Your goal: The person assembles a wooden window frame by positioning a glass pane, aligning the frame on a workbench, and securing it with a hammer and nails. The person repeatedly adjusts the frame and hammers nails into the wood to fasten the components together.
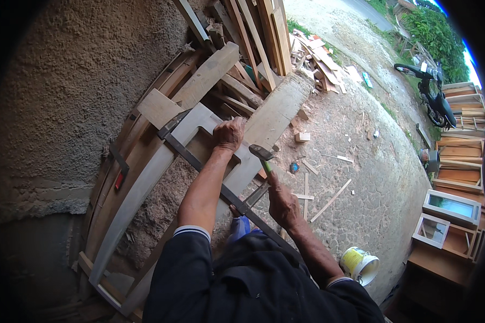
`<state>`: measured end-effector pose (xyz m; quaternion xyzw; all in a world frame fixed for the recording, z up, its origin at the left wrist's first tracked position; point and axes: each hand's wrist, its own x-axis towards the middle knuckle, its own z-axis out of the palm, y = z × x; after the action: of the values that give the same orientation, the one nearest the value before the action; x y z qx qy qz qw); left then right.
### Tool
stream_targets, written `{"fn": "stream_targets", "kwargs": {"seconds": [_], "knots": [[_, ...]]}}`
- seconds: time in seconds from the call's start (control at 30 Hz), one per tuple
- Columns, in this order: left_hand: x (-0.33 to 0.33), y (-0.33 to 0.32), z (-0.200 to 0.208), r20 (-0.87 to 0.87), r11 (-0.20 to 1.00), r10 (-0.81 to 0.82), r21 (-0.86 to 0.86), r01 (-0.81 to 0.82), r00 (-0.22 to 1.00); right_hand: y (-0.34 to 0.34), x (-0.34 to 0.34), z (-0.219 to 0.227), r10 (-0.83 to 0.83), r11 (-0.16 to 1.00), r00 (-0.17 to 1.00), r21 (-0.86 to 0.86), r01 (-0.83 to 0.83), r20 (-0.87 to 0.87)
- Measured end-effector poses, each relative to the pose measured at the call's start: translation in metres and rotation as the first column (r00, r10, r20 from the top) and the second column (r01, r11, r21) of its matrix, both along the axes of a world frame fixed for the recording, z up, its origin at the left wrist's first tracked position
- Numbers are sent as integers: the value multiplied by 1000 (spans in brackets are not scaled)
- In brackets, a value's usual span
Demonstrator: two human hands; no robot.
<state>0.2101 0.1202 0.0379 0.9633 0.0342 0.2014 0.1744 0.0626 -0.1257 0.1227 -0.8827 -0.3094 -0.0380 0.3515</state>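
Observation:
My right hand [283, 203] is wrapped round the green handle of a hammer [261, 153]. The hammer's head lies close to the end of a wide pale plank [280, 110]. My left hand [229, 134] is a closed fist at a light wooden frame [196, 119] with a rounded-corner opening. Whatever its fingers grip is hidden from above. A long dark bar clamp [187, 155] spans the frame beneath my left forearm. One clamp jaw sits at the frame's upper left, and its screw end is near my right wrist.
Long curved boards [137, 210] lean by the rough wall on the left, bearing a red-handled clamp [118, 180]. Upright planks [275, 37] and offcuts [320, 59] fill the far side. A white bucket [366, 269] lies tipped at right. A motorcycle [435, 99] stands beyond.

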Motion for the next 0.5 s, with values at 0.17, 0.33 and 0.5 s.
{"fn": "stream_targets", "kwargs": {"seconds": [0.17,0.33,0.5], "knots": [[2,4,-12,86,1000,-16,20,14,996,-2,9,-2,-33,968,978,-252,-20,-206],[-4,4,-7,74,999,-31,-16,32,997,-1,6,-7,5,991,996,-131,-17,-92],[-5,4,-3,63,1000,-15,6,15,998,-1,6,-10,-6,974,972,-222,-48,-236]]}}
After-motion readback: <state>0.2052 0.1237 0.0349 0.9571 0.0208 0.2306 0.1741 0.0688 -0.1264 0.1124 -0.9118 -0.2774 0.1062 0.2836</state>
